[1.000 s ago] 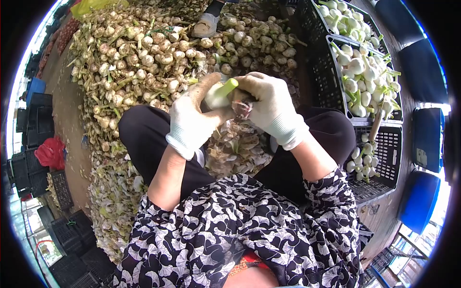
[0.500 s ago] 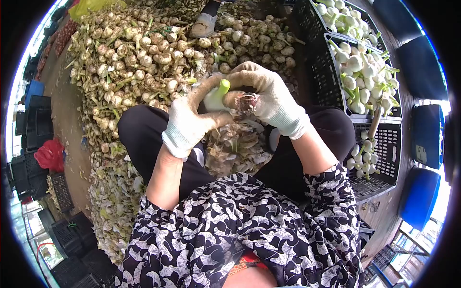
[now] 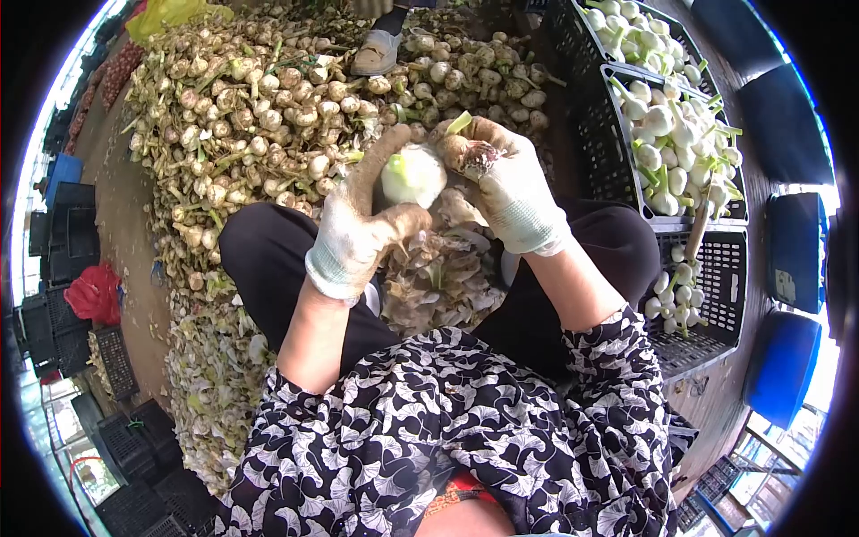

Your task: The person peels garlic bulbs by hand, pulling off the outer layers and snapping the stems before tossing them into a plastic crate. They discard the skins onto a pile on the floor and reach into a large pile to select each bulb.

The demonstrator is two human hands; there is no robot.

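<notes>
1. White knit cloth, browned with soil, covered both hands. They met at upper centre of the frame, above the lap.
2. Left hand [image 3: 362,224]: curled round a pale bulb [image 3: 413,174], thumb up along its left side, fingers underneath. The bulb sat between the two hands, clear of the lap.
3. Right hand [image 3: 510,188]: fingers pinched narrow on a scrap of brown-purple skin [image 3: 480,157] at the bulb's right edge, touching the bulb.
4. A green stalk end [image 3: 459,123] poked up just above those fingers. Could not tell whether it was joined to the bulb.
5. Bulb surface facing the camera was smooth, white-green, mostly clean.
6. Below the hands, between the black-trousered legs [image 3: 268,259], lay a heap of peelings [image 3: 438,277].
7. Upper left to top centre: a large pile of unpeeled bulbs [image 3: 259,98], brownish with dry stalks. It ran down the left side into husk litter [image 3: 210,376].
8. Top centre: another person's grey shoe [image 3: 376,49] rested on that pile.
9. Upper right: black crates [image 3: 617,170] filled with peeled white bulbs [image 3: 667,116], green ends showing.
10. Right of the right knee: a third crate [image 3: 716,268] with only a few peeled bulbs at its left side.
11. Far right: blue containers [image 3: 783,367]. Left edge: a red bag [image 3: 94,286] near stacked dark crates [image 3: 54,233].
</notes>
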